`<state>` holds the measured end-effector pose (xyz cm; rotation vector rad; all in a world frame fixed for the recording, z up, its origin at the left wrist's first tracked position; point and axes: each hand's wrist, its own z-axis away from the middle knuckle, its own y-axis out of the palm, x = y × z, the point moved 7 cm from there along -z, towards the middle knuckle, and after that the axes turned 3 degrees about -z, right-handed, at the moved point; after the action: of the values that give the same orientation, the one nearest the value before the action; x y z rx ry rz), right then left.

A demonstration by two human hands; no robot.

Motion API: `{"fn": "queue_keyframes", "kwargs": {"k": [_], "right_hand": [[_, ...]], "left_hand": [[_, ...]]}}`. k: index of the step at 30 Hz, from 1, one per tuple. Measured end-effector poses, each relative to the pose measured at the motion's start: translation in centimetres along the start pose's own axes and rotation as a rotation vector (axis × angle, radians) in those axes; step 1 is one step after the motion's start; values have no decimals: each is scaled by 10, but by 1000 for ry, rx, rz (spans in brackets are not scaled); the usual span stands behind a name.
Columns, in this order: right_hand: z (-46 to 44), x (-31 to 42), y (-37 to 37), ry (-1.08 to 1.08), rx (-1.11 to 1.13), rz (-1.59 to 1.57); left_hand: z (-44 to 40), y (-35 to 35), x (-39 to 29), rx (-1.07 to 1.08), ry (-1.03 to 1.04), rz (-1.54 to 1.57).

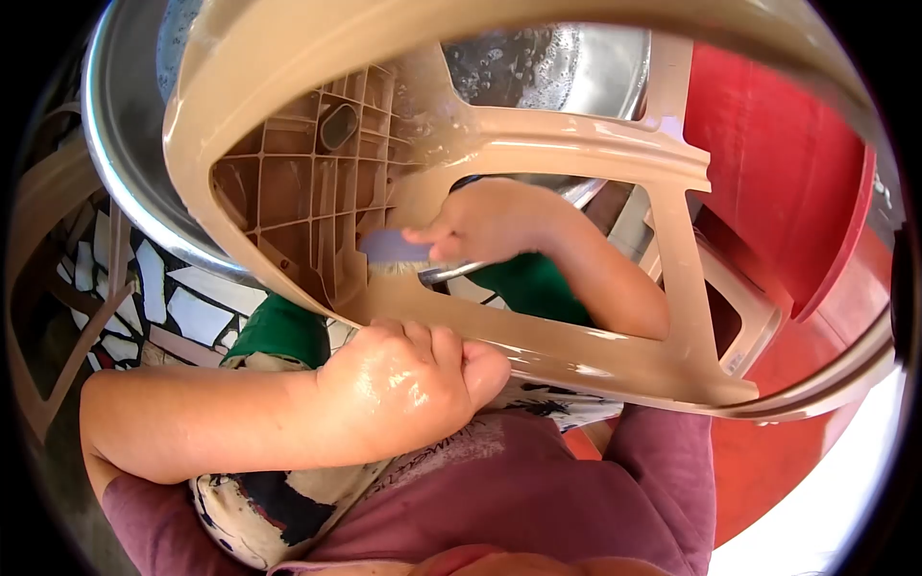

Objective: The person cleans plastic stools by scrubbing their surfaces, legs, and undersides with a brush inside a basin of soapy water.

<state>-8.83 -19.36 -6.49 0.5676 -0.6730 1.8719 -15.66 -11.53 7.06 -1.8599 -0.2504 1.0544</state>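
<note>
A wet tan plastic chair lies tilted across the view, its ribbed underside showing at the left. My left hand, wet and with curled fingers, grips the chair's near edge. Through an opening in the frame reaches my right arm. My right hand holds a small purple-grey brush, its pale bristles against the chair's inner surface beside the ribs. The brush and fingertips are slightly blurred.
Behind the chair stands a large metal basin with sudsy water. A red plastic tub is at the right. Another tan plastic piece stands at the far left, over broken-tile flooring.
</note>
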Motion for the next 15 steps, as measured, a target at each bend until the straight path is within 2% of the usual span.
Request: {"fn": "queue_keyframes", "kwargs": {"k": [2, 4, 6, 7, 8, 10, 11, 12, 14, 15], "right_hand": [[-1, -54, -4, 80, -69, -116], [8, -99, -23, 397, -124, -207], [2, -86, -23, 403, -94, 210], [-8, -69, -6, 310, -41, 368], [1, -12, -10, 177, -58, 214], [7, 9, 11, 63, 1, 123], [5, 0, 12, 70, 4, 123], [1, -22, 8, 118, -58, -19], [-12, -96, 16, 162, -195, -218], [-4, -108, 12, 371, -274, -139]], "left_hand": [[-2, -1, -7, 67, 57, 9], [-2, 1, -4, 56, 46, 3], [3, 5, -3, 50, 36, 4], [4, 9, -2, 52, 40, 9], [4, 9, 0, 51, 43, 13], [0, 6, 1, 65, 46, 15], [0, 6, 1, 76, 67, 39], [1, 6, 5, 93, 96, 67], [5, 13, 14, 110, 88, 82], [7, 17, 18, 130, 68, 94]]}}
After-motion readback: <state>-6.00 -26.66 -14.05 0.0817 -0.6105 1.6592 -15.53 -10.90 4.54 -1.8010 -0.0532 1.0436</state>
